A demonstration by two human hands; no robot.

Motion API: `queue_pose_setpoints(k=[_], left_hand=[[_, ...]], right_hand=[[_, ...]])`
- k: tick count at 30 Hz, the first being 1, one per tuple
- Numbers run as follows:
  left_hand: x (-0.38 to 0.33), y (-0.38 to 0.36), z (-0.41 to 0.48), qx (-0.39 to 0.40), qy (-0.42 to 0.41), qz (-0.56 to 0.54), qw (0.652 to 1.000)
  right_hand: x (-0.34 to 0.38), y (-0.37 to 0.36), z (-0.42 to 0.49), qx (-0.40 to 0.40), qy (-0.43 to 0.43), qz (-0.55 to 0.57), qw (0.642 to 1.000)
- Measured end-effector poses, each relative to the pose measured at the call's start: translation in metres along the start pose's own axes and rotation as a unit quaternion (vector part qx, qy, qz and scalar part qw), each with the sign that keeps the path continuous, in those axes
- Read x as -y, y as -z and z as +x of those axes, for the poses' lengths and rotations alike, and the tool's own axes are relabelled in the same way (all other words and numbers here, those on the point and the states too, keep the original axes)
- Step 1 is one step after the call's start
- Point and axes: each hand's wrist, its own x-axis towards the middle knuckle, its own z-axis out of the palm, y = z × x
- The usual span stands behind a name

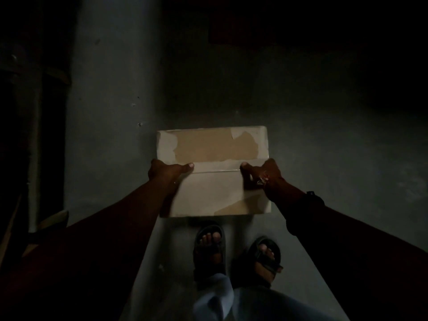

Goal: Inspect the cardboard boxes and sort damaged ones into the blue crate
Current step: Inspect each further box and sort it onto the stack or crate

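Item: one pale rectangular cardboard box (215, 193), held flat and level in front of me above my feet, with its top face turned up so I can read the surface. My left hand (168, 171) grips the left edge, thumb laid across the top and the other fingers curled out of sight round the side. My right hand (264, 171) does the same at the right edge — a two-sided hold that, I judge, keeps the box steady for inspection. Condition: a broad torn patch (213, 147) on the far half of the top, where the pale skin has peeled to brown board; a smaller brown tear near the front right corner; a strip of clear tape (217, 169) along the middle seam. On that showing I would class it as damaged. Blue crate: not in view, so I cannot tell which way it lies. Surroundings: grey concrete floor (324, 147), dimly lit; my two dark sandals (209, 249) just below the box's near edge; a tall dark structure (34, 135) at the left, too shadowed to name; a pale board (54, 220) leaning at its foot. In the way: the dark margins hide whatever may lie there — the board at the left is the one thing I can see to mind when turning.
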Motion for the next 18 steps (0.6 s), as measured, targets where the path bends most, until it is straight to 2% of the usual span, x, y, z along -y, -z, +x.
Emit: queue_pose_setpoints(k=[3,9,18], left_hand=[[0.009,-0.005,0.004,-0.016,-0.011,-0.012,1.000],[0.028,-0.014,0.024,-0.036,-0.041,-0.022,0.998],[-0.030,0.012,-0.088,-0.025,-0.083,0.037,0.996]], right_hand=[[0.013,0.001,-0.018,-0.015,-0.018,-0.025,0.999],[0.003,-0.006,-0.012,-0.059,0.003,-0.018,0.998],[0.020,0.058,-0.083,-0.130,0.021,0.005,0.991]])
